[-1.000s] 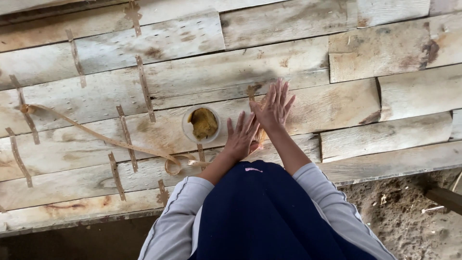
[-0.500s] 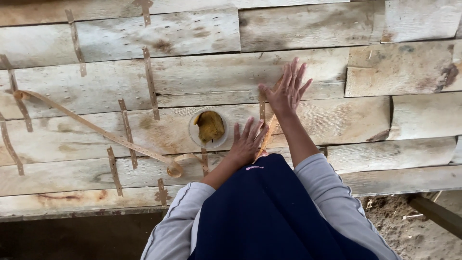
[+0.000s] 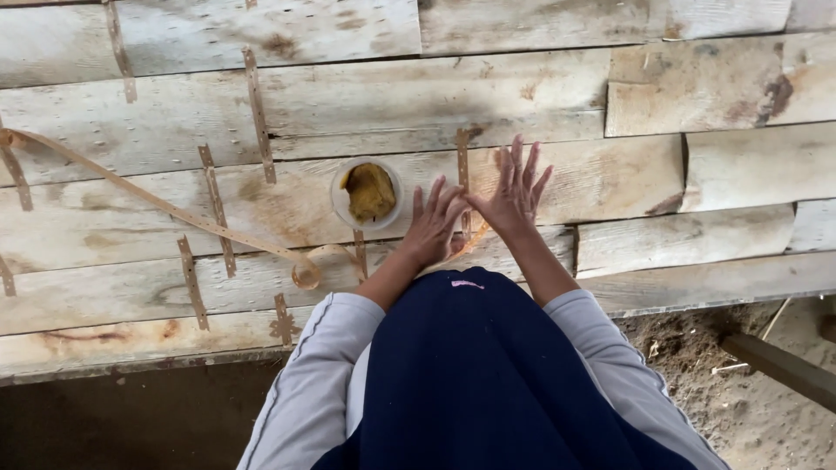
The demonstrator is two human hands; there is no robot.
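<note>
Both hands lie flat, fingers spread, on the weathered plank bench (image 3: 610, 183); the left hand (image 3: 433, 228) and right hand (image 3: 514, 193) grip nothing, but between their palms runs an orange-tan fibre strip (image 3: 470, 241), seemingly pressed against the wood to roll or flatten it; just left of the left hand stands a small white cup of ochre paste (image 3: 367, 193), within easy reach; a long tan strip (image 3: 165, 207) trails leftward across the planks

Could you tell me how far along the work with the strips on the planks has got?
Done, it seems: several short brown strips lie stuck across the planks. In hand: the left hand and right hand press flat on another strip, beside the tub of brown paste. Left: the long strip lies loose, curled at its end.
</note>
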